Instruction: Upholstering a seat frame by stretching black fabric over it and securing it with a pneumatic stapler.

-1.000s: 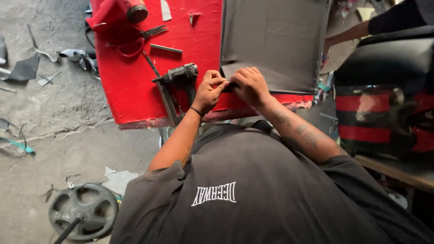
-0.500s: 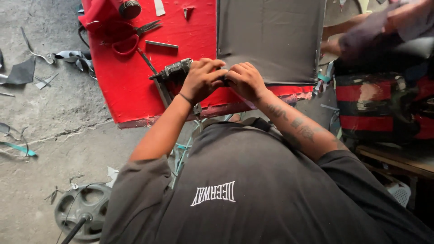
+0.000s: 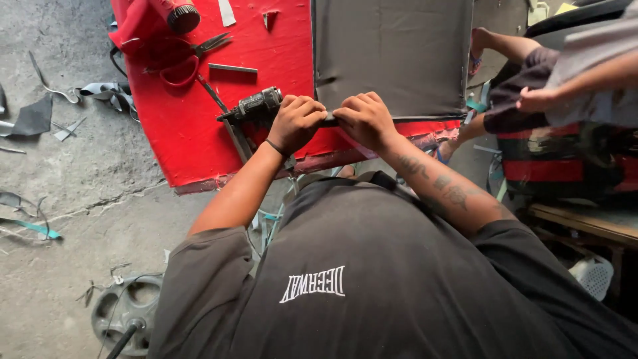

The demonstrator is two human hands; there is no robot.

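A dark grey fabric panel (image 3: 392,53) lies on a red-covered work board (image 3: 179,126). My left hand (image 3: 296,123) and my right hand (image 3: 362,119) are side by side at the panel's near left corner. Both have their fingers curled tight over the panel's near edge, pinching it against the board. A black pneumatic stapler (image 3: 256,106) lies on the red surface and touches the outer side of my left hand. A dark band circles my left wrist.
Red-handled scissors (image 3: 193,60), a metal strip (image 3: 232,68) and a red heat gun (image 3: 169,13) lie on the board's far left. Another person's hand (image 3: 535,100) and foot (image 3: 478,46) are at right, above a black-and-red seat (image 3: 565,166). Fabric scraps and a round metal base (image 3: 126,312) lie on the concrete floor.
Both hands slid slightly along the panel's near edge and closed tighter over it, the left now against the stapler. The other person's arm came further into view at right.
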